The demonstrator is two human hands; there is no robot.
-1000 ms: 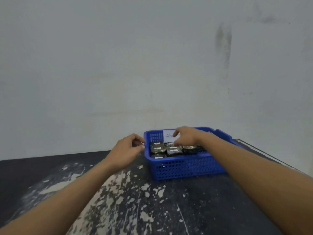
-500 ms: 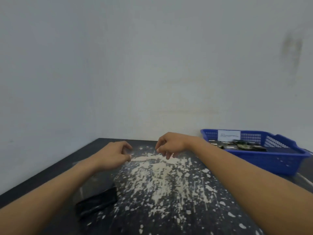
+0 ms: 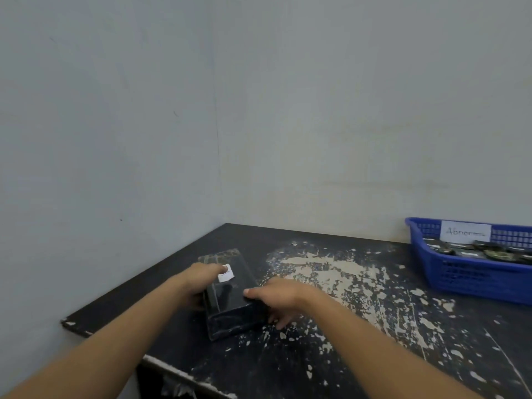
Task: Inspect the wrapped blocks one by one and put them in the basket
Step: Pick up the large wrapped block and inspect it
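A long black wrapped block [image 3: 230, 298] with a small white sticker lies on the dark table [image 3: 359, 341] near its left corner. My left hand [image 3: 198, 279] grips the block's left side, thumb over the top by the sticker. My right hand [image 3: 280, 296] holds its right side, thumb on the top edge and fingers down along the side. The blue basket [image 3: 472, 279] stands at the far right against the wall, with a white label reading "Abnorm..." and several wrapped blocks [image 3: 489, 251] inside.
White paint splatter covers the tabletop between the block and the basket. Grey walls meet in a corner behind the table. The table's left edge [image 3: 74, 325] is chipped, and its front edge runs close below my left forearm.
The view swung left, away from the basket. Both hands moved from the basket across the table, dropped onto the black block and took hold of its sides.
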